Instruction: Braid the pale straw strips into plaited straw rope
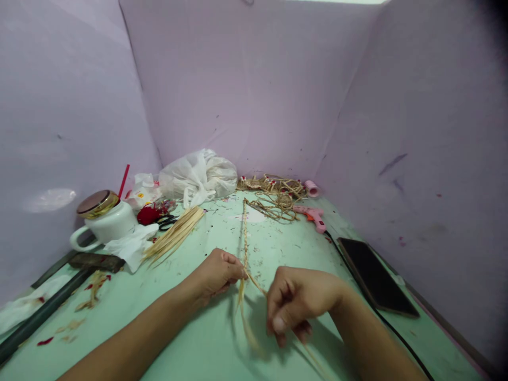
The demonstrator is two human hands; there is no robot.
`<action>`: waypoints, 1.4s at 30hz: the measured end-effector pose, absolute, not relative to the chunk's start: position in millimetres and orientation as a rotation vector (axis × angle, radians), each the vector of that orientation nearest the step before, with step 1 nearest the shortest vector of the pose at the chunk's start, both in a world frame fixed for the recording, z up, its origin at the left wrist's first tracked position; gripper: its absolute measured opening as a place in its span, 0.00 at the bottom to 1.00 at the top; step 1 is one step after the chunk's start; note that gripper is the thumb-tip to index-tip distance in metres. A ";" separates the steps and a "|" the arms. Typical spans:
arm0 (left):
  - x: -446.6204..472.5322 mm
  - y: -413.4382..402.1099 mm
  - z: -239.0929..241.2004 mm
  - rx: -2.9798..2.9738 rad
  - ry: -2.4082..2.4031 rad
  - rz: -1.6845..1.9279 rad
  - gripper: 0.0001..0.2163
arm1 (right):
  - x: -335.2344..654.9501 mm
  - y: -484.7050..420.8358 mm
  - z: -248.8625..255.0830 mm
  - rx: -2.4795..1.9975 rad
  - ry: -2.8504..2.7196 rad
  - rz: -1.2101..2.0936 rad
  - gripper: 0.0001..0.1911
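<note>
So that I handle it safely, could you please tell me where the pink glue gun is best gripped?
Probably by the handle of the pink glue gun, from the near side with the right hand: the gun appears to lie on its side, handle and black cord toward the person, nozzle end pointing left.

Soft light; glare on wall (71, 111)

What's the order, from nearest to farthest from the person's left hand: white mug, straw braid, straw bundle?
From the left hand, in the head view:
1. Straw braid: at its fingertips, stretching forward.
2. Straw bundle: apart, forward and to the hand's left.
3. White mug: farthest, off left beyond the bundle.
</note>
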State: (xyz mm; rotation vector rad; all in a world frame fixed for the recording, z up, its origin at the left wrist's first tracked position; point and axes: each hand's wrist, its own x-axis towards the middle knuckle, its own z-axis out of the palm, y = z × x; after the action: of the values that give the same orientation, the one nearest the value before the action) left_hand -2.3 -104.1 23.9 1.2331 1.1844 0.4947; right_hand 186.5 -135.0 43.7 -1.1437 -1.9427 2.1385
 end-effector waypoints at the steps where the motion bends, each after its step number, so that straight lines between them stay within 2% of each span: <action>1: -3.3 -103.3 23.9 1.230 1.175 0.486 0.05 | 191.7 -133.7 46.3 -1.101 -1.932 2.224 0.13; 3: -4.8 -102.5 23.5 1.226 1.161 0.475 0.06 | 195.2 -128.6 45.7 -1.098 -1.789 2.137 0.13; 6: -5.3 -102.9 21.7 1.233 1.147 0.471 0.06 | 183.2 -118.6 32.5 -1.218 -1.307 1.749 0.14; 11: -4.2 -103.4 15.9 1.278 1.116 0.470 0.05 | 151.8 -116.6 10.1 -1.174 -1.091 1.919 0.13; 22: -11.1 -98.7 11.6 1.578 1.216 0.367 0.04 | 130.6 -124.5 1.7 -1.393 -1.081 1.618 0.03; 35: -1.8 -140.6 33.1 2.464 1.525 0.131 0.13 | 127.4 -124.8 -3.4 -1.291 -1.004 1.686 0.08; 42: 2.0 -151.4 27.5 2.513 1.421 0.084 0.11 | 126.4 -123.9 -5.1 -1.321 -1.068 1.655 0.07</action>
State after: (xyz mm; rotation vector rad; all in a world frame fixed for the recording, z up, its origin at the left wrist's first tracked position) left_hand 2.0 -151.4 27.5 2.5128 1.4212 0.0844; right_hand 126.4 -123.9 -5.1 -1.3205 -1.0676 1.6551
